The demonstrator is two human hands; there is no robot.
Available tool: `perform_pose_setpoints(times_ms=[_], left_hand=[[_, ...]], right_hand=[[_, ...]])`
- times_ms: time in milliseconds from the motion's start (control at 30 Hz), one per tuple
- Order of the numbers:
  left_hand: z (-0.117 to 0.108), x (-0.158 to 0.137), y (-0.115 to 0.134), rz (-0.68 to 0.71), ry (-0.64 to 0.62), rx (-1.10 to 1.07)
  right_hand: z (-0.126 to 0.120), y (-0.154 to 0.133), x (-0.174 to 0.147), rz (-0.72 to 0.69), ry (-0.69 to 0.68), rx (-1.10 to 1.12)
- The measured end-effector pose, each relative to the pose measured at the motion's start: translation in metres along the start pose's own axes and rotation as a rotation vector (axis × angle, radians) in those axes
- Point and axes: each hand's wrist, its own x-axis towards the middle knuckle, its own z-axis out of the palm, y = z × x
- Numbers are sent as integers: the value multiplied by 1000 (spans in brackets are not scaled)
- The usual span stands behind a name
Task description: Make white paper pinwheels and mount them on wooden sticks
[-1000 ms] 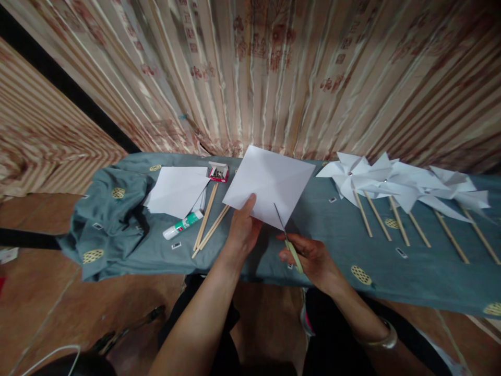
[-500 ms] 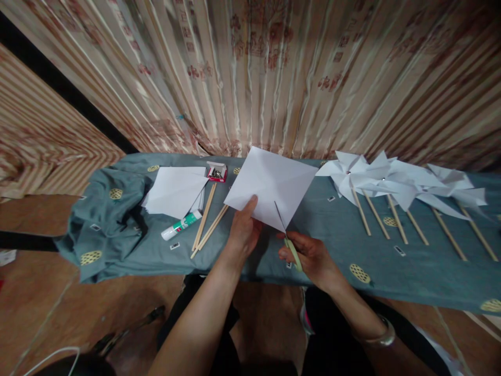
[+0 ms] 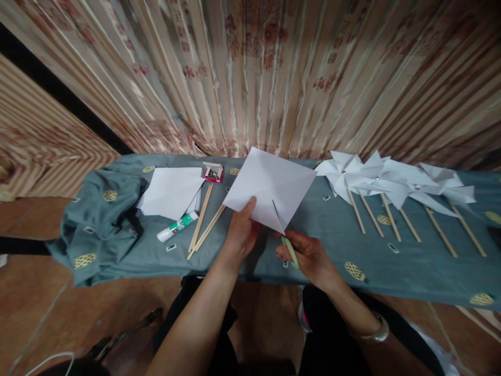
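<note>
A square sheet of white paper (image 3: 270, 180) is held up over the cloth, one corner pointing toward me. My left hand (image 3: 243, 227) pinches its lower left edge, thumb on top and fingers underneath. Scissors with pale green handles (image 3: 290, 253) are in my right hand (image 3: 307, 256), which is closed around the handles. One dark blade lies over the paper, running inward from the near corner; the other blade is hidden beneath the sheet. Whether the paper is cut along that line I cannot tell.
Left on the green cloth (image 3: 376, 261) lie a stack of white paper (image 3: 170, 189), a glue stick (image 3: 178, 225), wooden sticks (image 3: 201, 216) and a red box of small metal pins (image 3: 213, 172). Several paper pinwheels (image 3: 344, 172) on sticks lie to the right. A curtain (image 3: 266, 78) hangs behind.
The view has shifted slightly, so the things on the cloth appear a little further left. Both hands keep their hold, and the paper and scissors stand nearly the same to each other.
</note>
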Motion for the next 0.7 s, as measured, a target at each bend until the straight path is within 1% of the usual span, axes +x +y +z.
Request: perform_pose_setpoints(times_ms=[233,433,533,700], left_hand=[[0,-1,-2,-9,-20,51],[-2,-1,-3,3,-13,70],[-2,-2,-3,-8,-13,72],[-1,-3,-5,-24,-30,63]], right_hand=[[-4,-3,1,-48,-11,-19],[-3,-4,0,-8,-14,-12],[-4,-5,-1,-10,-29,-1],[-4,-11,-1,-6,4,-1]])
